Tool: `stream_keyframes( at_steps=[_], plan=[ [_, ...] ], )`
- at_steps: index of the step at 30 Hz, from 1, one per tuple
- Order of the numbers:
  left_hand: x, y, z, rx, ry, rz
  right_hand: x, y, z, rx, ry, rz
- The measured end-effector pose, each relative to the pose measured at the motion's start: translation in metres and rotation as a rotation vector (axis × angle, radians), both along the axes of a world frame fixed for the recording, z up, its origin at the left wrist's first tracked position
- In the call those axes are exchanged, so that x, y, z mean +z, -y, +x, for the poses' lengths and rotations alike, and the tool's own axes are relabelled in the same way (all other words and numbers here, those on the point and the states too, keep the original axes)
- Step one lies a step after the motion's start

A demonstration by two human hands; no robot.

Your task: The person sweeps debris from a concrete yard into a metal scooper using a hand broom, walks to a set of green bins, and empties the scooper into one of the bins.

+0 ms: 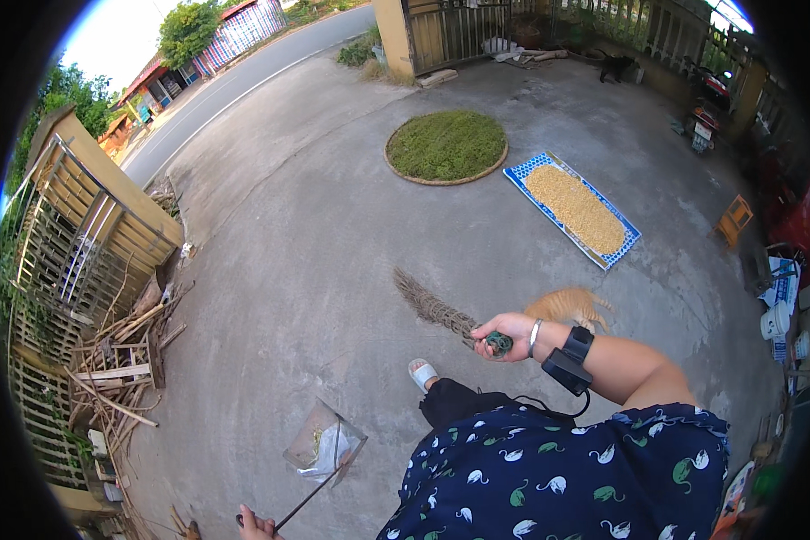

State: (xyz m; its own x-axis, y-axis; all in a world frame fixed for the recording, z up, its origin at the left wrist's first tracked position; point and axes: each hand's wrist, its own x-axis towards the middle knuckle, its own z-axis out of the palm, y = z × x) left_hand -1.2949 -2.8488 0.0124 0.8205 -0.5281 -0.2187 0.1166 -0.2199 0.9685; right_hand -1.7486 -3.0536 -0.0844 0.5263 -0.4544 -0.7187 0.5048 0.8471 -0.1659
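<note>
My right hand (511, 333) is closed around the green-tipped handle of a brown twig broom (432, 306), whose bristles point up and to the left, away from me. At the lower edge, my left hand (258, 526) grips the long thin handle of a dustpan (353, 450). The pan rests on the concrete and holds a crumpled white plastic bag (331, 450) and some yellowish bits. Just beyond my right wrist, an orange cat (567, 306) lies on the ground, partly covered by my arm.
A round tray of green leaves (446, 146) and a blue-white sheet (628, 236) spread with yellow grain lie ahead. Firewood (130, 360) is heaped by the left gate. Along the right stand a small wooden chair (734, 220) and a motorbike (704, 121). A black cat (616, 67) is far back.
</note>
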Motion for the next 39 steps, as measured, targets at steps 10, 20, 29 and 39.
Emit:
stream_keyframes(
  at_steps=[10, 20, 29, 39],
  plan=[
    [-0.016, 0.200, 0.082, 0.080, -0.046, -0.183, 0.006, 0.191, 0.043, 0.033, -0.063, -0.083],
    [0.002, 0.430, 0.112, 0.000, -0.069, -0.186, 0.023, 0.400, 0.094, 0.047, 0.028, -0.046],
    [0.010, 0.611, 0.151, -0.047, -0.118, -0.167, 0.032, 0.547, 0.119, -0.165, -0.060, -0.009],
    [0.027, 0.804, 0.193, -0.016, -0.089, -0.193, 0.025, 0.768, 0.153, -0.160, -0.078, 0.073]
  ],
)
